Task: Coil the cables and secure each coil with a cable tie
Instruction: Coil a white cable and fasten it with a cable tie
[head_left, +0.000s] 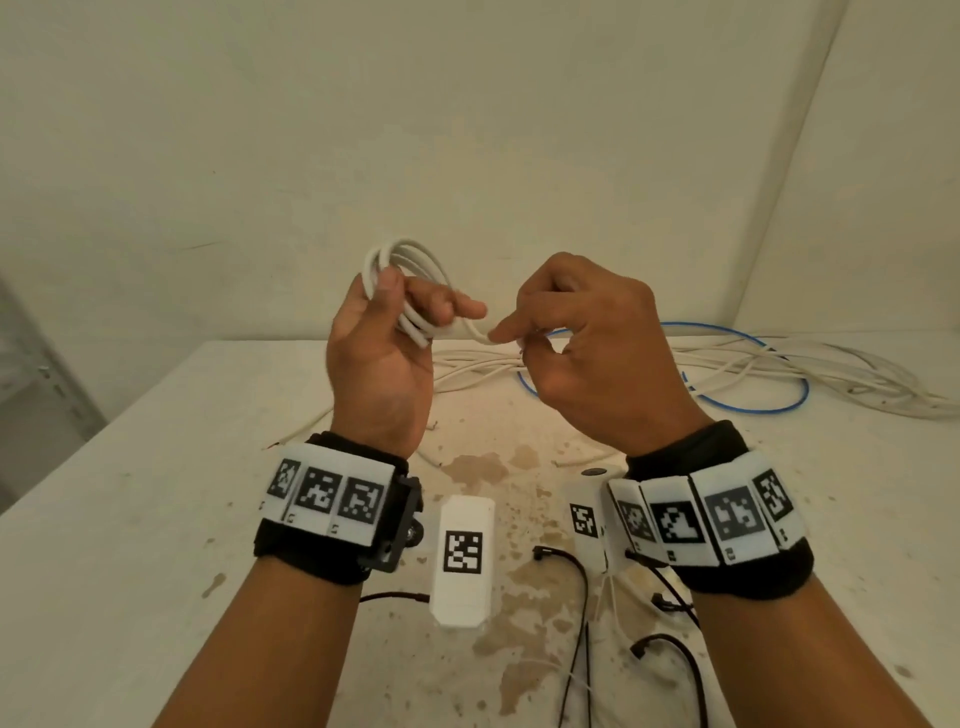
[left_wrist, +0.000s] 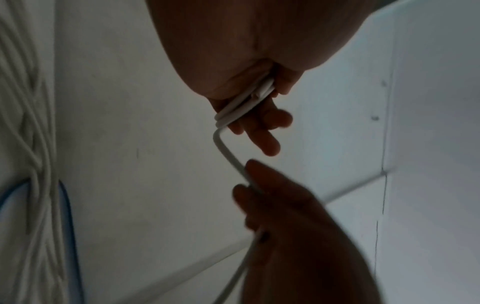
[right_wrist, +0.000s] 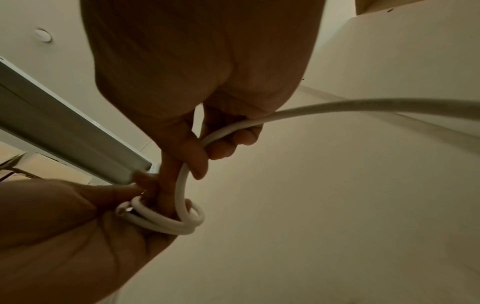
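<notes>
Gripping round loops of smooth white cable (head_left: 410, 270) in left hand (head_left: 382, 353); right hand (head_left: 582, 353) pinching trailing strand above stained bench (head_left: 156, 493).

white cable (right_wrist: 363, 107) cut off at right edge, right hand (left_wrist: 298, 236) blurred
</notes>
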